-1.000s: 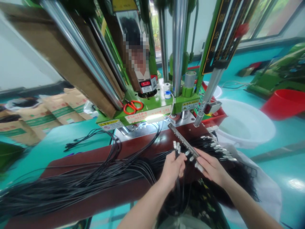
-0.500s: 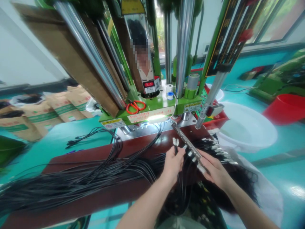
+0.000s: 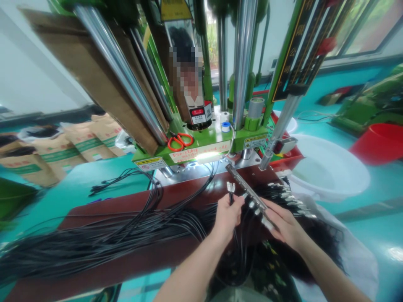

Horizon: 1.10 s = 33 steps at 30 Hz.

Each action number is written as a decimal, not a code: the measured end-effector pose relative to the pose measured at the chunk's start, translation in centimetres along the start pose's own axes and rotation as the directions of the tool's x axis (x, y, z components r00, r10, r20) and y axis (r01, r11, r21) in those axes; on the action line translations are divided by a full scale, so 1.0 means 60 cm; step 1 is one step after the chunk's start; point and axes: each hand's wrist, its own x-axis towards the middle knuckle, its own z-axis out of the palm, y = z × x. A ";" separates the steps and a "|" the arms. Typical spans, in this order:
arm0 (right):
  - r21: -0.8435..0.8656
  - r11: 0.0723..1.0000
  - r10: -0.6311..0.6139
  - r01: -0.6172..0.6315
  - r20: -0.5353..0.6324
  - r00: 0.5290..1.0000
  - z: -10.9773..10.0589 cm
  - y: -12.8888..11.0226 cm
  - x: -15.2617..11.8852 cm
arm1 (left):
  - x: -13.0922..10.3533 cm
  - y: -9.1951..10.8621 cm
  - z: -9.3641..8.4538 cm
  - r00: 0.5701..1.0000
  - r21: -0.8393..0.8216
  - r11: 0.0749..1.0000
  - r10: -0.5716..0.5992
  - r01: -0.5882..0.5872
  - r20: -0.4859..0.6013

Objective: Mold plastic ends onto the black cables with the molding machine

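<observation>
My left hand [image 3: 227, 214] is closed round a few black cables, whose silver connectors [image 3: 231, 187] stick up above the fingers. One more connector [image 3: 244, 195] points from its fingertips toward a long metal bar [image 3: 244, 184]; whether it touches the bar I cannot tell. The near end of this bar is gripped in my right hand [image 3: 283, 220], and its far end slants up toward the machine. Several silver connectors [image 3: 256, 208] sit along the bar's near half. Black cables hang in loops below my hands.
A green press [image 3: 201, 140] with steel columns stands ahead, red-handled scissors [image 3: 180, 141] on its ledge. A heap of black cables [image 3: 110, 239] covers the brown table [image 3: 103, 201] at left. More connector ends [image 3: 292, 199] lie at right, near a white basin [image 3: 330, 167].
Both hands and the bar stay almost in place. The connector at my left fingertips has shifted very slightly; the whole view has moved a little.
</observation>
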 end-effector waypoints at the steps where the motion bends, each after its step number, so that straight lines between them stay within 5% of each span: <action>1: -0.001 1.000 0.004 -0.004 -0.003 1.000 0.000 -0.001 -0.001 | 0.000 0.001 0.000 1.000 -0.001 1.000 0.001 -0.001 0.003; 11: -0.113 0.994 -0.015 0.008 -0.062 0.998 0.017 -0.014 -0.007 | 0.007 0.000 -0.001 0.999 0.010 0.999 0.047 -0.047 0.012; 18: 0.006 0.998 0.064 -0.063 -0.092 0.994 0.009 -0.011 -0.002 | 0.016 0.004 -0.013 0.953 0.061 0.960 0.280 -0.275 -0.114; 23: 0.068 0.995 0.076 -0.069 -0.108 0.991 0.002 -0.006 0.002 | 0.011 0.013 -0.017 0.979 -0.124 0.974 0.175 -0.187 -0.104; 28: 0.051 0.995 0.084 -0.080 -0.073 0.994 -0.002 -0.004 0.003 | 0.009 0.013 -0.023 0.996 -0.016 0.999 0.048 -0.047 0.077; 33: -0.023 0.998 0.064 -0.064 -0.023 0.998 -0.005 -0.007 0.001 | 0.011 0.018 -0.024 0.998 0.016 1.000 0.015 -0.016 0.053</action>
